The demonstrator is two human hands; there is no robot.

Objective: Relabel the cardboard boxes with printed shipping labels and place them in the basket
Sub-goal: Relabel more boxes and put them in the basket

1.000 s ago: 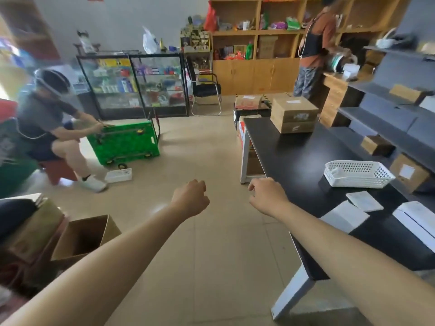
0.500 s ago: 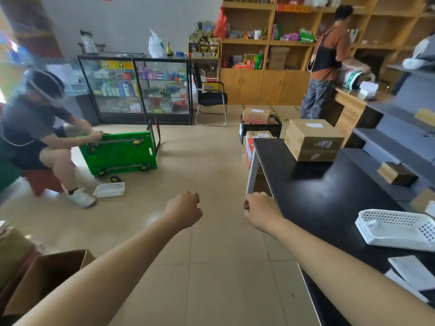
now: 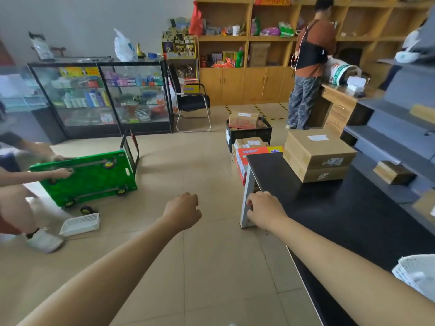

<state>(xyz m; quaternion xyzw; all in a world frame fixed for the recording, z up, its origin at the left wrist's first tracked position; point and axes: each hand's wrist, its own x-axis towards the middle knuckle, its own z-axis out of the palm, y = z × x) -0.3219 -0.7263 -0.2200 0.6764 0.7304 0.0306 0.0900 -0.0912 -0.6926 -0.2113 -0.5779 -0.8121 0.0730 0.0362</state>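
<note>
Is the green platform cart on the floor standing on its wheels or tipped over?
Tipped. The green cart lies on its side, underside and wheels facing the camera, while a seated person holds it.

table top [image 3: 329, 208]: black, with a pale grey leg
stacked cardboard boxes [image 3: 317, 156]: plain brown, white label on top, dark printed marks on the side
floor crate [image 3: 249, 135]: black
carton beside the table [image 3: 249, 154]: red and white, with a yellow patch
upturned trolley [image 3: 87, 175]: bright green, yellow wheel hubs
small basket on the floor [image 3: 80, 223]: white lattice
basket on the table [image 3: 416, 271]: white lattice
floor tiles [image 3: 200, 267]: beige
shelving [image 3: 235, 74]: honey-coloured wood
standing person's trousers [image 3: 302, 100]: grey camouflage pattern
office chair [image 3: 190, 100]: black, chrome frame
</note>
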